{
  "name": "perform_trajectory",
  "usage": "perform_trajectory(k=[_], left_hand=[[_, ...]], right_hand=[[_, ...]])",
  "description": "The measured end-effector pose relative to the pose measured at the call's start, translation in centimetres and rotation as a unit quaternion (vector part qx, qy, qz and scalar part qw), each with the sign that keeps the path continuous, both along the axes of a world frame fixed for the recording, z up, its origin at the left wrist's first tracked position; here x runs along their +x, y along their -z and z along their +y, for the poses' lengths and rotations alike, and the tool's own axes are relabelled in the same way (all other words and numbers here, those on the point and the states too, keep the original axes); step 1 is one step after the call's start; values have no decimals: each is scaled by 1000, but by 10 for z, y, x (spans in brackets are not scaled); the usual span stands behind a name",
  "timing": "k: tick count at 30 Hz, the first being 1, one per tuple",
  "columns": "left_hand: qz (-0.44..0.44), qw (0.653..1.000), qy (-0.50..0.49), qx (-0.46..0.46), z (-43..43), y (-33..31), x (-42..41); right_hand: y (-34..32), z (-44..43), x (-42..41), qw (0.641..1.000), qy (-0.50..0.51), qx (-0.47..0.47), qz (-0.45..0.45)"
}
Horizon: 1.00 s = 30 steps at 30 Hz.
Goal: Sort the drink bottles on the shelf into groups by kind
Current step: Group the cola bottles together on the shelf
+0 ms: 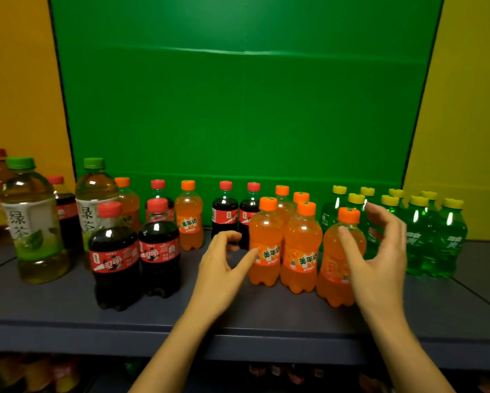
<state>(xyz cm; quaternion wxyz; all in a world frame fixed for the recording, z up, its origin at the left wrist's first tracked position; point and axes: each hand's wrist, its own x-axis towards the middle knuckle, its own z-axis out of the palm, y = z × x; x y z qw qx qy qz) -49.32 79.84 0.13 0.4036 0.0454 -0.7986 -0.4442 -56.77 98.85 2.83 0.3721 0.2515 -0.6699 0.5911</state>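
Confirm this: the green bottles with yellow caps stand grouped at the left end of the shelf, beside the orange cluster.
Wrong side. In the head view the green bottles with yellow caps stand grouped at the right end of the shelf, beside the orange cluster.

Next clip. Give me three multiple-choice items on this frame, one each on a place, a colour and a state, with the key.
1. Where on the shelf do the yellow-capped green bottles stand?
A. at its left end
B. toward its right end
C. in the middle, between the colas

2. What colour are the caps of the two pale-labelled tea bottles?
A. green
B. blue
C. white

3. How do the three front orange bottles stand?
A. lying on their sides
B. stacked on one another
C. upright on the shelf

Key: 1 B, they cluster to the right of all the other drinks. 2 A, both caps are green. 3 C, each stands on its base, cap up.
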Motion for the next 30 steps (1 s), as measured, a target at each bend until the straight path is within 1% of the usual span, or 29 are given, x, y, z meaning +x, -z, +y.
perform_trajectory(k=[2, 4, 8, 10, 11, 13, 15, 17, 18, 22, 30], left_hand=[[57, 997, -32, -29, -10, -1, 23], [107, 991, -78, -33, -21, -2, 46], [183, 960, -202, -65, -52, 1, 77], [196, 942, -258, -83, -71, 6, 87], [190, 937, -283, -82, -80, 8, 89], [160, 938, -304, -48, -98, 12, 92], [128, 955, -267, 9, -112, 14, 93], [94, 971, -213, 55, -121, 14, 93], [74, 976, -190, 71, -123, 14, 93], [15, 985, -123, 124, -130, 17, 89], [8, 988, -109, 106, -146, 18, 97]], right_hand=[[-4, -12, 9, 999, -40, -1, 25], [-5, -32, 19, 996, -87, 8, 31], [3, -83, 36, 981, -191, 36, 21], [8, -112, 45, 966, -252, 56, -7], [11, -127, 49, 956, -283, 68, -27], [17, -154, 55, 934, -338, 96, -73], [22, -179, 59, 907, -386, 117, -122], [24, -197, 62, 882, -430, 108, -160], [24, -204, 63, 877, -439, 98, -170], [24, -220, 65, 872, -443, 69, -195], [29, -229, 74, 884, -419, 66, -198]])
